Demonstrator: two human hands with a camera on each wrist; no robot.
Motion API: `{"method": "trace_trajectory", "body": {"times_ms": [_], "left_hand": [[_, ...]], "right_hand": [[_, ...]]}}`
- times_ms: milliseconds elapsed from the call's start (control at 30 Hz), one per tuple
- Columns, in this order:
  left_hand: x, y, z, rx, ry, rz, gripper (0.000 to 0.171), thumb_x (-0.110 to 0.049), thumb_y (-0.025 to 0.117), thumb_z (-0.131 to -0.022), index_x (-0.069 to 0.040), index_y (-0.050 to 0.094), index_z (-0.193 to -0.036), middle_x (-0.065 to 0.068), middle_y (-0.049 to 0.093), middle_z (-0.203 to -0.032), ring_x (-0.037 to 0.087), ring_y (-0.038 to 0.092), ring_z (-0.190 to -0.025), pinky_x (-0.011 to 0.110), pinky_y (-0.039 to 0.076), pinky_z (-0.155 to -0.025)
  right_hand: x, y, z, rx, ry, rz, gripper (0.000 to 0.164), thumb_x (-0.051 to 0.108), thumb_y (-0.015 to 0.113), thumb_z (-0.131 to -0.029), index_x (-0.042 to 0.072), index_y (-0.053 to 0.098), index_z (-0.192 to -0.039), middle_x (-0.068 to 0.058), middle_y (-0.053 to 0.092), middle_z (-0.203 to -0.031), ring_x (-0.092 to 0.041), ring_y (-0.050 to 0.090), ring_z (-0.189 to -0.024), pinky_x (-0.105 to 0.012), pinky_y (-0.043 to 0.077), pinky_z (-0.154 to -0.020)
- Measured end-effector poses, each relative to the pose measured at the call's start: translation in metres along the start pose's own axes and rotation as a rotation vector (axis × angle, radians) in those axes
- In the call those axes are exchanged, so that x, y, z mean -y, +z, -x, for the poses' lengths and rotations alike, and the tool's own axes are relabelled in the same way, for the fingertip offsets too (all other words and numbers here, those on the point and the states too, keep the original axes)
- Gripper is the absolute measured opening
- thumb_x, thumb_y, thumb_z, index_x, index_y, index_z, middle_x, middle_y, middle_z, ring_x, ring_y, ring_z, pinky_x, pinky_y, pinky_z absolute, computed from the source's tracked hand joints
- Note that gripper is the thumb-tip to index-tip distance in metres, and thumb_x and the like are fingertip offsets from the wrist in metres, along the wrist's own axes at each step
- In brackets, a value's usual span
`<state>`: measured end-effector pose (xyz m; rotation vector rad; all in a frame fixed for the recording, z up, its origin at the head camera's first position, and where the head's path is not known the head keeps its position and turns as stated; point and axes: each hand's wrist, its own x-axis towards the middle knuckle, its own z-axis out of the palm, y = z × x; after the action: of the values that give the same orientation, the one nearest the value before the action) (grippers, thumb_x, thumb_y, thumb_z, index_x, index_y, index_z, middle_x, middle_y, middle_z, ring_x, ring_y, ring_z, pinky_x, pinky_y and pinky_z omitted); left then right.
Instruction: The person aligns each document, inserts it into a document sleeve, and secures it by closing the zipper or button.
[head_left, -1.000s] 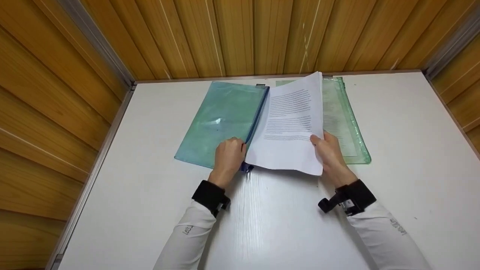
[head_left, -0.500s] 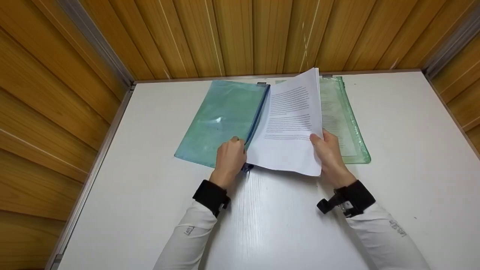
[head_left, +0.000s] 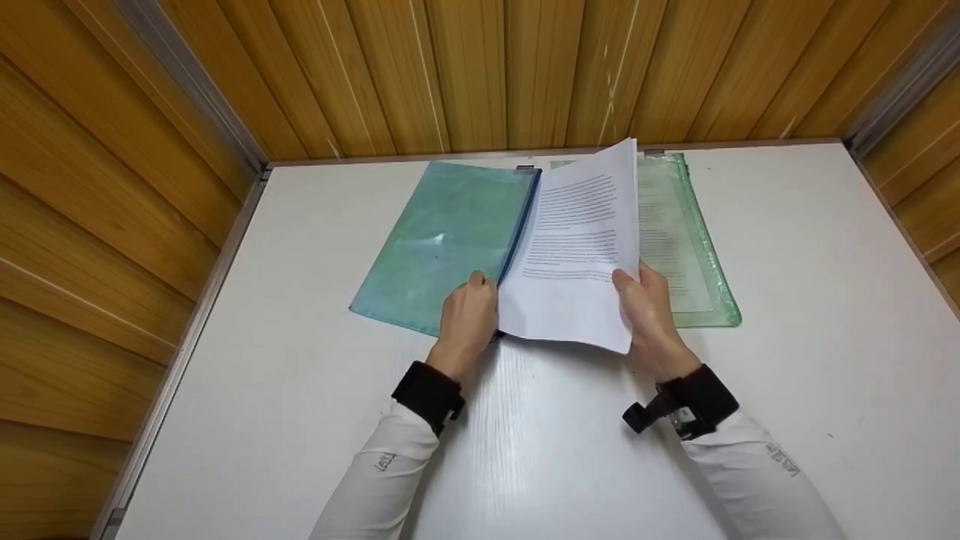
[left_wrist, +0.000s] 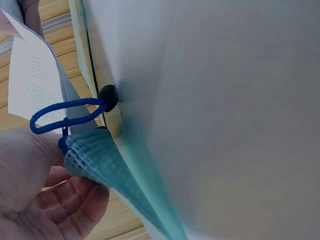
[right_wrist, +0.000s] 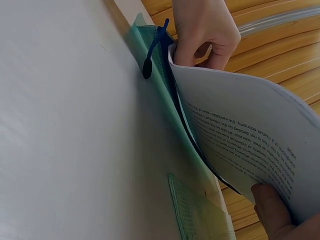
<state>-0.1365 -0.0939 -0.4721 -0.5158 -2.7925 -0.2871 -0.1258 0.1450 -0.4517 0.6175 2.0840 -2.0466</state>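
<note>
My left hand (head_left: pixel 471 319) grips the near corner of a teal zip document pouch (head_left: pixel 450 232), at its blue-zippered side. A blue cord zipper pull (left_wrist: pixel 67 117) with a dark end hangs beside that hand in the left wrist view. In my right hand (head_left: pixel 651 319) is a stack of printed paper (head_left: pixel 574 251), held by its right edge with the thumb on top. The stack stands tilted, its left edge along the pouch's open zipper (right_wrist: pixel 187 127); how far it reaches inside cannot be told.
Partly behind the stack, a second, greener mesh-edged pouch (head_left: pixel 716 292) with a printed sheet inside lies flat on the white table (head_left: pixel 810 247). Wood-look panels (head_left: pixel 465 75) rise behind the table's back edge.
The right hand and the paper stack have moved slightly left, toward the pouch. My left hand has shifted a little right, still gripping the pouch's corner.
</note>
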Motion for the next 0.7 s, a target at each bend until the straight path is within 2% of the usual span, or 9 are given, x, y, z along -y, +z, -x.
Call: {"method": "trace_trajectory", "body": {"times_ms": [133,300,500,700], "left_hand": [[-0.001,0.001,0.001,-0.004,0.002,-0.022,0.014,0.003,0.059,-0.092,0.001,0.069,-0.083,0.012,0.063,-0.085,0.024,0.065,-0.062,0.033,0.056,-0.053],[-0.002,0.000,0.000,0.035,0.001,-0.048,0.010,0.003,0.060,-0.091,0.001,0.070,-0.089,0.013,0.064,-0.090,0.026,0.066,-0.069,0.035,0.058,-0.057],[-0.006,0.000,0.001,0.103,0.008,-0.033,0.010,0.005,0.059,-0.090,0.001,0.068,-0.091,0.013,0.063,-0.091,0.027,0.066,-0.073,0.037,0.058,-0.059],[-0.008,0.000,0.001,0.102,0.013,-0.044,0.012,0.004,0.058,-0.092,0.002,0.069,-0.095,0.014,0.064,-0.093,0.027,0.066,-0.076,0.037,0.058,-0.061]], "right_hand": [[0.002,-0.002,0.001,-0.002,0.001,0.008,0.051,0.017,0.033,-0.106,0.014,0.029,-0.156,-0.005,0.040,-0.157,-0.018,0.041,-0.136,-0.031,0.033,-0.108],[0.007,-0.008,0.002,-0.013,0.015,0.005,0.051,0.017,0.033,-0.105,0.016,0.029,-0.157,-0.002,0.038,-0.158,-0.016,0.038,-0.138,-0.034,0.029,-0.114],[0.005,-0.002,0.004,-0.009,0.019,0.014,0.051,0.019,0.034,-0.106,0.018,0.029,-0.157,-0.001,0.039,-0.158,-0.016,0.039,-0.138,-0.034,0.030,-0.114],[0.002,0.006,0.003,-0.010,0.019,-0.026,0.051,0.017,0.034,-0.106,0.018,0.030,-0.157,-0.001,0.039,-0.159,-0.017,0.040,-0.139,-0.035,0.031,-0.115]]}}
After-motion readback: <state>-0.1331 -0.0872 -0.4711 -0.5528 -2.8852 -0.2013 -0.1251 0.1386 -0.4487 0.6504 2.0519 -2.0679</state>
